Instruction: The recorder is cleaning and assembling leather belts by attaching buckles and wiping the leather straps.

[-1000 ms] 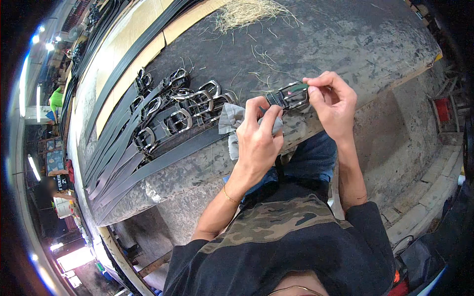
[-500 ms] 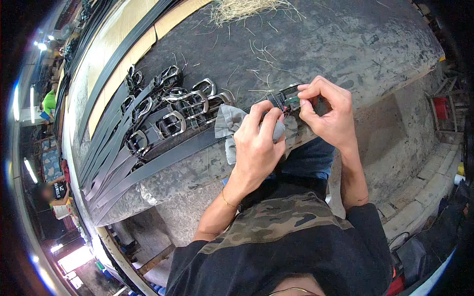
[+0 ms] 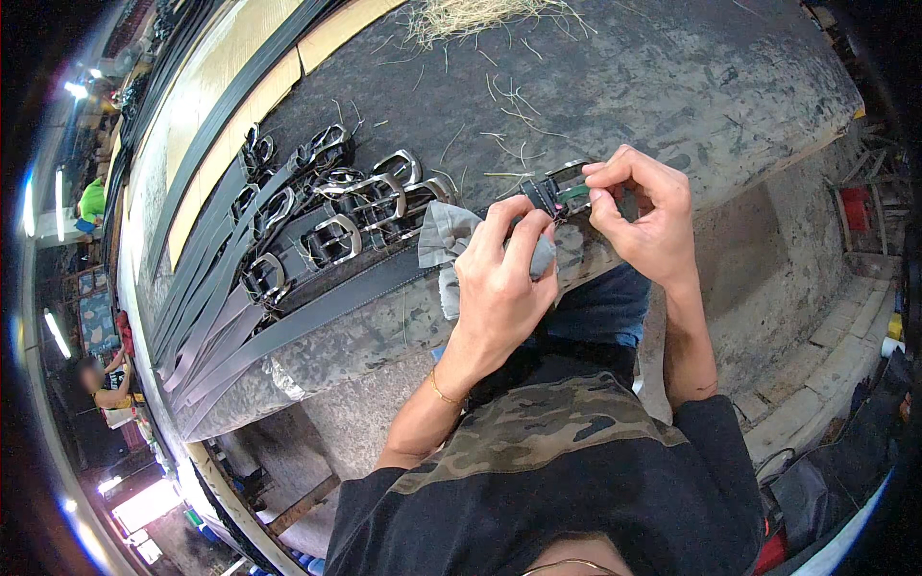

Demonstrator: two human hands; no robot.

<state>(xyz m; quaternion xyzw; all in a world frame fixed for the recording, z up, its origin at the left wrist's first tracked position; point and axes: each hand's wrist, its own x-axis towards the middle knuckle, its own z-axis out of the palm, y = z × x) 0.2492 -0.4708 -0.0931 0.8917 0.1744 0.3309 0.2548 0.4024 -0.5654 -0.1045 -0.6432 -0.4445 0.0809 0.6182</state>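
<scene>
A black belt (image 3: pixel 370 290) with pale edge stitching runs along the near side of the bench and passes behind a grey cloth (image 3: pixel 444 232). My left hand (image 3: pixel 497 288) is closed on the belt near its buckle end, with the cloth bunched under the palm and fingers. Just past those fingers, the belt's metal buckle (image 3: pixel 570 179) points up to the right. My right hand (image 3: pixel 645 216) pinches the buckle's far end between thumb and forefinger; the exact contact spot is hidden. A dark green strip shows inside the buckle frame.
Several finished-looking black belts with metal buckles (image 3: pixel 360 206) lie heaped to the left on the dark bench (image 3: pixel 653 86). Loose straw-coloured strands (image 3: pixel 480 17) are piled at the back, some scattered. More black straps (image 3: pixel 240 91) rest on cardboard. A person (image 3: pixel 113 379) sits far left.
My right hand has shifted slightly right, still pinching at the buckle, and the buckle has tilted a little. My left hand stays almost in place.
</scene>
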